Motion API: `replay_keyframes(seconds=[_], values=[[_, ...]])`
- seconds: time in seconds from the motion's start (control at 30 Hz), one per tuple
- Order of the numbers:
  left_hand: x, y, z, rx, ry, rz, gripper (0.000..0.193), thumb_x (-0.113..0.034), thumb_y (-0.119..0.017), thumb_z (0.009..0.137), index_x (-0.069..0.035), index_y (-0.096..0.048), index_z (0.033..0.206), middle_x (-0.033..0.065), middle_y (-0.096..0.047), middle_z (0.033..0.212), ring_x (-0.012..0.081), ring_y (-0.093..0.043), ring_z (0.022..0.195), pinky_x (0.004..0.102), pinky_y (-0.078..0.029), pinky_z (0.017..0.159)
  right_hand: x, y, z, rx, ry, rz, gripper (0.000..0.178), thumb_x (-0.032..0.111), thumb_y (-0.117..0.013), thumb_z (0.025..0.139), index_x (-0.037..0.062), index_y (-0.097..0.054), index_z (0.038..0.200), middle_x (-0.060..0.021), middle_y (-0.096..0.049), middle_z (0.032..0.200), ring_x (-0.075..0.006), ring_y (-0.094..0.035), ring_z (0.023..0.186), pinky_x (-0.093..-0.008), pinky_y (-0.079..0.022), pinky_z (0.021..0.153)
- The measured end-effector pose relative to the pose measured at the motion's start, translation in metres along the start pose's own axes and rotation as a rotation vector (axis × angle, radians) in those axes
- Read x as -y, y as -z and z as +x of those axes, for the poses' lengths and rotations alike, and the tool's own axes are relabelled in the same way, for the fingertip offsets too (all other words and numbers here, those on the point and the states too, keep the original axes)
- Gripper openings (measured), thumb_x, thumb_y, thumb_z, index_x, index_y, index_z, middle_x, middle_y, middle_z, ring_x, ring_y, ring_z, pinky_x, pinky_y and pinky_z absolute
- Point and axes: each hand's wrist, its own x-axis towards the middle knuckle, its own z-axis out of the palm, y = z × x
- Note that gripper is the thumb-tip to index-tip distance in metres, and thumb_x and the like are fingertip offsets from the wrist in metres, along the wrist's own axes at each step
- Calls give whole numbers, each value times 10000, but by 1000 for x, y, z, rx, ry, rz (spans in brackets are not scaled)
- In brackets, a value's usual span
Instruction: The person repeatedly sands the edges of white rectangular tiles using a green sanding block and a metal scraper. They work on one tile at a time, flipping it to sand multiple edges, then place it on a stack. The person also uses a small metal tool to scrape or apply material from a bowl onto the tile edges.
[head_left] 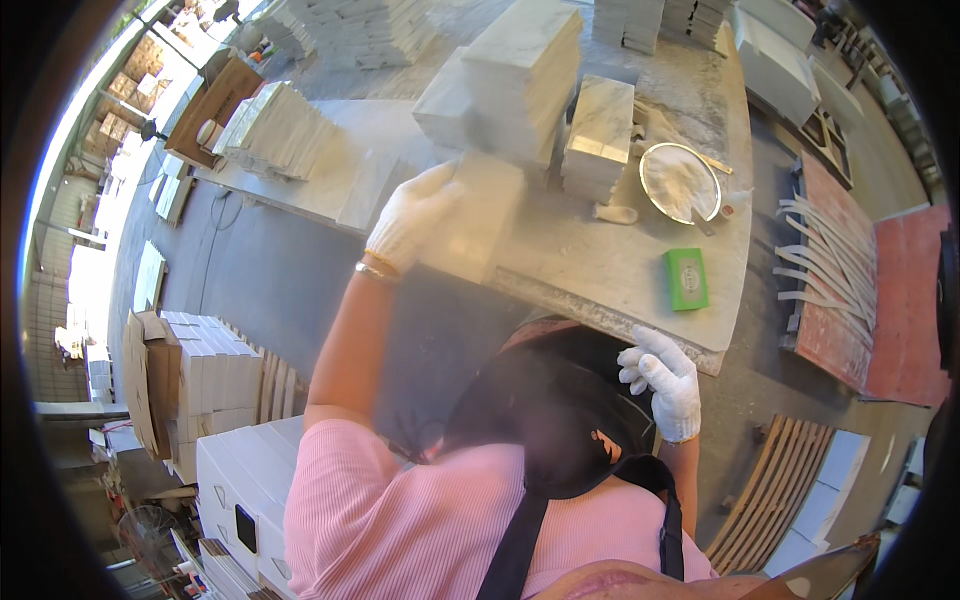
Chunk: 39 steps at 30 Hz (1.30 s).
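Observation:
My left hand (415, 217), in a white knit glove, stretches out over the left edge of a pale marble tile (490, 215) on the worktable. Its fingers lie extended; white dust haze blurs the tips, and whether they touch the tile I cannot tell. My right hand (666, 385), also in a white glove, hovers off the table's near right corner. Its fingers are loosely bent and apart, with nothing visible in them. A green box (686, 279) stands on the table beyond it. Farther back sits a round bowl of white powder (680, 183) with a tool at its rim.
Marble tile stacks (525, 70) rise at the table's back; a smaller stack (598, 135) stands by the bowl. Another stack (275, 130) leans at the left. White strips (835, 255) lie on a reddish board to the right. Wooden slats (770, 490) and cartons (210, 370) flank me.

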Motion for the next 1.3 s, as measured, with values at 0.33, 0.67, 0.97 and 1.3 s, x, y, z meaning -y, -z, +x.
replay_keyframes(seconds=[0.33, 0.67, 0.97, 1.3], values=[[-14, -1, 15, -150, -61, 994, 619, -486, -668, 878, -107, -652, 1368, 184, -668, 1310, 321, -650, 1182, 417, -504, 986, -1, 10, 8, -55, -8, -51, 456, 197, -641, 975, -54, -597, 1354, -164, -747, 1025, -181, -698, 803, -267, -522, 652], [-24, -62, 8, -60, 4, 1246, 879, -545, -787, 710, -176, -501, 1455, 154, -485, 1502, 439, -632, 1189, 537, -555, 912, -2, 10, 13, -77, -19, -35, 442, 204, -644, 980, -57, -611, 1335, -167, -748, 1031, -181, -704, 808, -271, -528, 657], [-48, -71, -4, -95, -420, 1111, 594, -504, -720, 830, -137, -583, 1276, 175, -608, 1269, 359, -642, 1140, 483, -532, 912, -5, 19, 9, -92, -22, -10, 432, 205, -638, 984, -51, -616, 1332, -166, -748, 1032, -173, -701, 800, -261, -521, 654], [-58, -183, 82, -180, -212, 972, 873, -549, -707, 836, -95, -416, 1523, 190, -561, 1408, 382, -560, 1303, 479, -516, 983, -11, 15, 5, -117, -49, 47, 386, 152, -671, 965, -21, -643, 1310, -129, -755, 1018, -157, -695, 781, -254, -513, 635]])
